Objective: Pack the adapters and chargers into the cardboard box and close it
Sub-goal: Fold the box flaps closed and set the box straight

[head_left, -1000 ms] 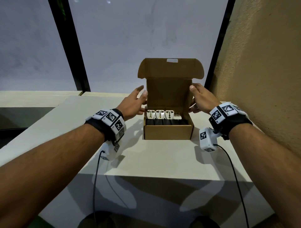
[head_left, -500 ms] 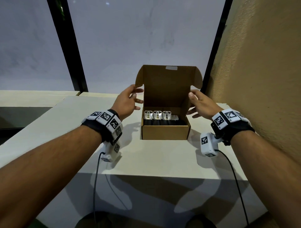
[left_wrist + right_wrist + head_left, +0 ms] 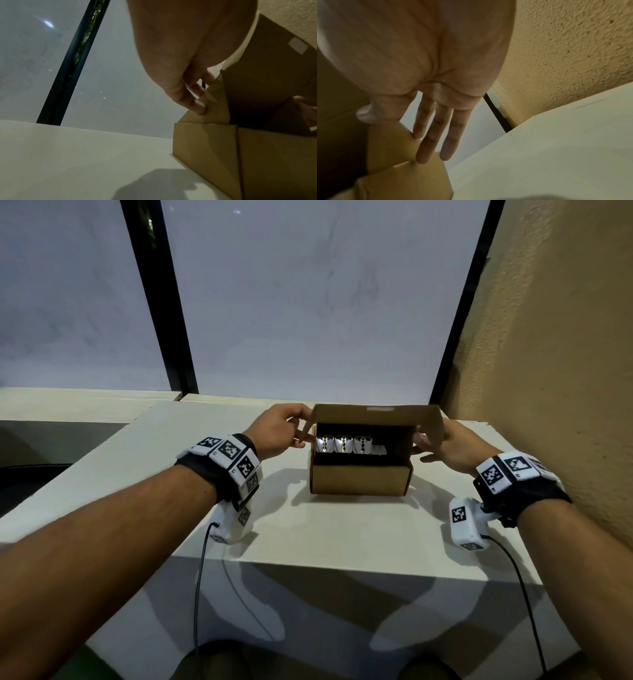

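The brown cardboard box (image 3: 359, 482) stands on the white table, its lid (image 3: 375, 415) tipped forward about halfway over the opening. A row of white adapters (image 3: 342, 445) shows inside at the back, above a dark layer. My left hand (image 3: 281, 426) pinches the lid's left corner, thumb on top and curled fingers (image 3: 197, 106) against the left side flap (image 3: 216, 108). At the box's right side my right hand (image 3: 442, 443) lays straight fingers (image 3: 426, 146) on the right side flap (image 3: 390, 139), thumb near the flap's front edge.
A rough tan wall (image 3: 555, 371) rises close on the right, just beyond my right wrist. Frosted window panes with black frames (image 3: 161, 302) stand behind the white table (image 3: 342, 535). The table's front edge (image 3: 325, 563) lies near me; cables hang from both wrist cameras.
The lid has swung from upright down and forward over the box. Both hands rose from the box's sides to the lid's side flaps and follow it down.
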Demonstrator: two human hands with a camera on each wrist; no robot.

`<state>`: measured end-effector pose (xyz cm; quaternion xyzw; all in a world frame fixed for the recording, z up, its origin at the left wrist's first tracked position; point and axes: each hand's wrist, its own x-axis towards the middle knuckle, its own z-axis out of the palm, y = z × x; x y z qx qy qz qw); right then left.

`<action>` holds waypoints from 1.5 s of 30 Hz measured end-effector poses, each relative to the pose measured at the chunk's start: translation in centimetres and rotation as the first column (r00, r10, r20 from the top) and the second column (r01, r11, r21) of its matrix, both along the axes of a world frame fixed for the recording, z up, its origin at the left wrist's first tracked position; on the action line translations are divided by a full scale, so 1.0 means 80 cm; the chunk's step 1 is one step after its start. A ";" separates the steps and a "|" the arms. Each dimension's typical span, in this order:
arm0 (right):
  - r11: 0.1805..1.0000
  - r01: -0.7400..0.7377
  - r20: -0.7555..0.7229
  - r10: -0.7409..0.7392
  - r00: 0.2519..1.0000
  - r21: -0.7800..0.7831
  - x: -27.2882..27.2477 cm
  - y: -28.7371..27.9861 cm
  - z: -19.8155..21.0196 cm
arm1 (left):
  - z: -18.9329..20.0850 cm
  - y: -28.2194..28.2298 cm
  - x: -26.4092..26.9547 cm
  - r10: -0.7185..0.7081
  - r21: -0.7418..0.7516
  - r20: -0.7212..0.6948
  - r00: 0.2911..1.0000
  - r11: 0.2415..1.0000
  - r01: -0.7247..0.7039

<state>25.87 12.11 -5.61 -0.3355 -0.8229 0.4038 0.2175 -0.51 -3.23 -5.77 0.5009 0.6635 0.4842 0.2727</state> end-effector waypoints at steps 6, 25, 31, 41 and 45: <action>0.998 0.021 0.032 -0.022 0.999 0.058 0.008 0.006 0.010 | 0.007 -0.010 0.004 0.006 -0.041 -0.111 0.994 0.999 -0.011; 0.939 0.062 0.389 -0.199 0.899 0.339 -0.028 -0.020 0.035 | 0.038 -0.007 0.030 -0.154 -0.331 -0.638 0.754 0.940 -0.088; 0.955 0.206 0.213 -0.251 0.944 0.211 -0.018 -0.023 0.012 | 0.025 -0.003 0.029 -0.005 -0.306 -0.429 0.903 0.942 -0.140; 0.877 0.269 0.173 -0.216 0.961 -0.397 -0.021 -0.028 -0.003 | 0.001 0.003 0.042 0.158 -0.398 0.097 0.983 0.911 -0.107; 0.872 0.266 0.150 -0.222 0.963 -0.411 -0.020 -0.031 -0.003 | -0.001 -0.001 0.047 0.160 -0.365 0.054 0.986 0.922 -0.129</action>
